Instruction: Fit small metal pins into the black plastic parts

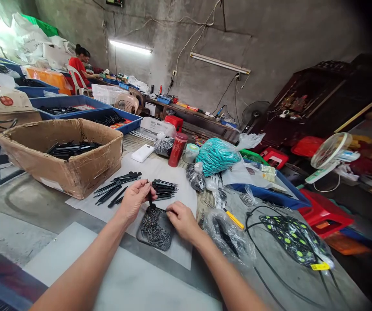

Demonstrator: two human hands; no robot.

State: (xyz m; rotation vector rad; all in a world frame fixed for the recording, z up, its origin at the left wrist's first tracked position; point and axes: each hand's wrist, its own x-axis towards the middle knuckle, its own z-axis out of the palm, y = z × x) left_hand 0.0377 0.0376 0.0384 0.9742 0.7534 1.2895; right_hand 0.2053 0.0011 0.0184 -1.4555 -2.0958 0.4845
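A bare grey wall [270, 34] is closing off the room, with loose cables hanging across it. One tube light [130, 46] is glowing, a second tube [220, 63] is staying dark. A dark cabinet [315, 99] is standing on the right, a fan [330, 151] and red stools [323, 211] sitting below. A person in red [80, 69] is sitting at a far bench [192, 114].

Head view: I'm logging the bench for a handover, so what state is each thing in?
Left hand: fingers pinched on a thin black part, held upright.
Right hand: fingers resting at the edge of the black tray.
Black tray: holds many small dark pins.
Cardboard box: open, black parts inside.
Red bottle: upright, capped.
Teal bag: full, tied.
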